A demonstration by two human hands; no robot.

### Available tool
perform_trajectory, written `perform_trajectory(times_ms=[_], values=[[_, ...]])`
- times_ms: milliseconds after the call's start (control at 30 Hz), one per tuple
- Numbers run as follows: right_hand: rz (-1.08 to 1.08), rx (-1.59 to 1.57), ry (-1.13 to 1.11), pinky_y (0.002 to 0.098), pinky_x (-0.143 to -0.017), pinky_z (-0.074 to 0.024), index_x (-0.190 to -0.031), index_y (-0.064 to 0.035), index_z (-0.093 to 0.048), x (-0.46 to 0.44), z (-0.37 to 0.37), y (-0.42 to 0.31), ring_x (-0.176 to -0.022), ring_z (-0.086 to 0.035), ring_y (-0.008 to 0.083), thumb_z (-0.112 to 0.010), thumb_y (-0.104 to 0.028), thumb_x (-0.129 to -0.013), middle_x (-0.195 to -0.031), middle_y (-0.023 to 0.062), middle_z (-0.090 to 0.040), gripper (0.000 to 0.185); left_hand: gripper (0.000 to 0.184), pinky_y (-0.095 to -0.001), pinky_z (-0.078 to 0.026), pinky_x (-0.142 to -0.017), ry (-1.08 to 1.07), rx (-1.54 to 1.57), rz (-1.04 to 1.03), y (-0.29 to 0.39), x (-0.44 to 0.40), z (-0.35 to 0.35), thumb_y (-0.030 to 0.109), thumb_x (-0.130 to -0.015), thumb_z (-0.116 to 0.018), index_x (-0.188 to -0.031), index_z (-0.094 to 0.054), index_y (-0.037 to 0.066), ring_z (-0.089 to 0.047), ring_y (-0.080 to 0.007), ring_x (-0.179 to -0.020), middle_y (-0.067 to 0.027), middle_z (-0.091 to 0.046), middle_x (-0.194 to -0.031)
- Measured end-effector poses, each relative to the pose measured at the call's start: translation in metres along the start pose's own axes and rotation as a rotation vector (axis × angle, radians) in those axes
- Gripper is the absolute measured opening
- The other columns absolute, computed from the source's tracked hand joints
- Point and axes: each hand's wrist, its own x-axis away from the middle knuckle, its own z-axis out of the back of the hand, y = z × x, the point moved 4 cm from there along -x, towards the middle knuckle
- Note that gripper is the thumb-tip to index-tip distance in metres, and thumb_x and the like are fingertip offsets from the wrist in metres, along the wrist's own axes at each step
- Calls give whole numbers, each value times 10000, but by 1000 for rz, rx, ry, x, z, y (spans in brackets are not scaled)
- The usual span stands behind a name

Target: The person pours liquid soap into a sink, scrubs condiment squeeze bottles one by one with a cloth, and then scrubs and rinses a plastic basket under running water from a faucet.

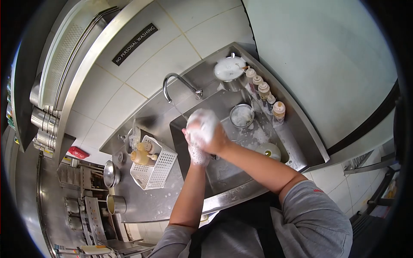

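Note:
Both my hands are together over the steel sink (223,170), below the curved tap (170,88). My left hand (195,150) is wet with suds and lies under a mass of white foam (204,124). Over the foam, my right hand (218,139) is blurred by motion, its fingers pressed round it. Whatever the foam covers is hidden. A round metal bowl (242,115) with suds stands in the sink behind my right hand, and a pale rounded container (269,151) is beside my right forearm.
On the left drainer a white basket (154,165) holds yellowish bottles (140,157). Several squeeze bottles (263,90) line the right ledge, near a foam-filled pot (230,69). Metal bowls (112,173) and a pot (116,204) stand at the left edge.

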Motion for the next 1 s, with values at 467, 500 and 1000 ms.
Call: perform_trajectory(times_ms=[467,500,1000], values=[[-1750,-1065,658,429,-747,-480,-953,-39,-581,153,-12,51,-849,-591,253,-514,-200,-837,-914,95,-605,209,378,-290,-458,-647,-52,-220,-338,-13,-22,-40,340,-784,-641,-961,-510,33,-530,-163,-705,-47,-535,-810],[-1880,-1300,553,389,-643,-499,-934,-38,-599,140,1,39,-754,-589,171,-472,-325,-883,-849,40,-599,318,356,-274,-454,-647,-79,-445,-430,-24,-26,-32,314,-782,-651,-955,-521,32,-534,-144,-707,-39,-548,-810],[-1669,-539,-19,328,-828,-444,-1197,-70,-481,226,138,52,-991,-546,171,-500,-263,-883,-1115,58,-554,369,552,-324,-446,-822,-665,-931,-526,-181,-15,-140,90,-719,-723,-1166,-408,17,-534,-240,-948,-133,-517,-1025]])
